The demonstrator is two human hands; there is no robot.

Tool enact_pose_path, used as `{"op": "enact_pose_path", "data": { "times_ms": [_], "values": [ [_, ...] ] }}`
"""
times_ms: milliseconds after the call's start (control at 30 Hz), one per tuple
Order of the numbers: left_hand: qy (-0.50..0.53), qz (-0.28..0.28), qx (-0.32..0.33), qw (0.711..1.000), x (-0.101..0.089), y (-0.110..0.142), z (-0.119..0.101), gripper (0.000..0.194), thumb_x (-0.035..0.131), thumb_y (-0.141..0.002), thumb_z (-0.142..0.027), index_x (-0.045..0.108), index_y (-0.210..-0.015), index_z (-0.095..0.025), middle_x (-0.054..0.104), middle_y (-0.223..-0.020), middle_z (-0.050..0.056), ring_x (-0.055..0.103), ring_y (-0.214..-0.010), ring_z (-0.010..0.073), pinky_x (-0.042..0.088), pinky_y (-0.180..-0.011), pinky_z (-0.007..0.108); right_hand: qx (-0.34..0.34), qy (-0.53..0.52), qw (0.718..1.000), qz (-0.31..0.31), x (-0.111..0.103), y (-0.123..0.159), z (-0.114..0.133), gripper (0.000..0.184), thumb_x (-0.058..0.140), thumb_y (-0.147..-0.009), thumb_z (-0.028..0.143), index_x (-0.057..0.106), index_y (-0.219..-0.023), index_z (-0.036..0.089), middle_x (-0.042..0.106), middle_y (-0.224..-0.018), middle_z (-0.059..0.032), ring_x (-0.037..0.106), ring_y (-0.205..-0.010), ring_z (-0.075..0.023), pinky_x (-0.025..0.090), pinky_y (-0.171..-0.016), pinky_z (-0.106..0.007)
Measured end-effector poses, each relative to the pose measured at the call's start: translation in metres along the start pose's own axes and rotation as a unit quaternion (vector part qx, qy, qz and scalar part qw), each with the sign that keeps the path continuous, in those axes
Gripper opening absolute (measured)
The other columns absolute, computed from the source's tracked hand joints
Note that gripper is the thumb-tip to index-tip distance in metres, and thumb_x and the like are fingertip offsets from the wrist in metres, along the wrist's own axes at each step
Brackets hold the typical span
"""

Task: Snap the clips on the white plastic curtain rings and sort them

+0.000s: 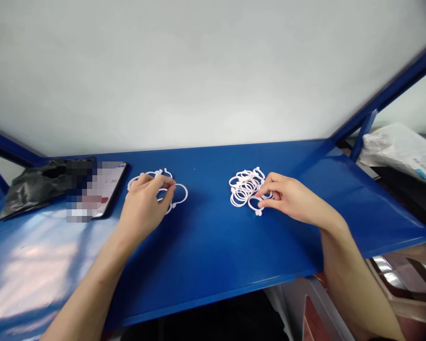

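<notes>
At the bottom edge both forearms are cut off, and below the near edge of the blue tabletop [206, 246] lies a dark area too murky to make out. A grey bin [298, 303] shows at lower right, partly hidden by the right forearm.

On the tabletop, the left hand [144, 199] is nearly closed, thumb and forefinger pinching a white ring [186, 194] that sticks out to the right of the fingertips. Its other fingers curl over a loose group of white rings [159, 172], which the hand partly covers. The right hand [293, 196] has thumb and forefinger a little apart, with another white ring [258, 213] between them, at the near side of a tangled pile of white rings [243, 179]. The rings overlap too much to count.

Left of the left hand lies a phone [115, 192], its screen partly pixelated; a few digits appear upside down, not surely readable. Beside it is a crumpled black bag [31, 187]. At far right, a clear plastic bag [394, 142], cut off by the frame, has a blue patch and print too small to read. A pale wall [199, 71] stands behind.
</notes>
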State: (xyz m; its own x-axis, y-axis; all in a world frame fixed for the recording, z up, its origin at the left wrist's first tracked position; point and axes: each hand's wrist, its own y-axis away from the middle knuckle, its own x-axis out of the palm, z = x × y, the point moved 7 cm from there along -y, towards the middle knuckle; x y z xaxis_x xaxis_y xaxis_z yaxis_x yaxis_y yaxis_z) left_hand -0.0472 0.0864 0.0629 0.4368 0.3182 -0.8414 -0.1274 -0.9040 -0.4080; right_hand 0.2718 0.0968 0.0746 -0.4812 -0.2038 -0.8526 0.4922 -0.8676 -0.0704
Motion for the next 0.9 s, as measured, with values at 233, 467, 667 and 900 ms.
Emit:
{"op": "enact_pose_path", "data": {
  "times_ms": [233,467,667,900],
  "values": [
    [0.173,0.090,-0.088,0.977,0.011,0.004,-0.010,0.025,0.060,-0.092,-0.046,0.069,-0.088,-0.023,0.073,-0.073,-0.001,0.068,-0.069,0.0178,0.050,-0.069,0.029,-0.172,0.012,0.970,-0.174,0.025,-0.007,0.058,0.018,0.060,-0.099,0.029,0.070,-0.112,0.022,0.068,-0.108,-0.0085,0.066,-0.079,-0.0157,0.057,-0.069,-0.031],
    [0.259,0.202,-0.078,0.941,0.036,0.012,-0.027,0.029,0.057,-0.094,-0.047,0.068,-0.083,-0.022,0.073,-0.068,-0.002,0.063,-0.057,0.0134,0.046,-0.056,0.023,-0.334,0.103,0.928,-0.131,0.079,-0.016,0.112,0.018,0.053,-0.103,0.022,0.069,-0.112,0.021,0.073,-0.109,-0.0075,0.068,-0.093,-0.0185,0.060,-0.076,-0.032],
    [0.261,0.128,-0.028,0.956,0.025,0.008,-0.032,0.030,0.049,-0.098,-0.041,0.074,-0.107,-0.025,0.077,-0.105,0.003,0.070,-0.092,0.0192,0.055,-0.082,0.031,-0.273,-0.066,0.937,-0.206,0.073,-0.018,0.092,0.015,0.057,-0.101,0.023,0.069,-0.111,0.021,0.074,-0.100,-0.0066,0.070,-0.090,-0.0171,0.061,-0.078,-0.032],
    [0.222,0.062,0.115,0.966,0.024,0.015,-0.051,0.022,0.053,-0.100,-0.029,0.075,-0.104,-0.025,0.077,-0.101,0.004,0.065,-0.088,0.0181,0.055,-0.079,0.030,-0.218,-0.170,0.937,-0.213,0.068,-0.019,0.079,0.009,0.061,-0.100,0.023,0.069,-0.101,0.020,0.073,-0.093,-0.0046,0.070,-0.083,-0.0151,0.059,-0.075,-0.030]
  ]
}}
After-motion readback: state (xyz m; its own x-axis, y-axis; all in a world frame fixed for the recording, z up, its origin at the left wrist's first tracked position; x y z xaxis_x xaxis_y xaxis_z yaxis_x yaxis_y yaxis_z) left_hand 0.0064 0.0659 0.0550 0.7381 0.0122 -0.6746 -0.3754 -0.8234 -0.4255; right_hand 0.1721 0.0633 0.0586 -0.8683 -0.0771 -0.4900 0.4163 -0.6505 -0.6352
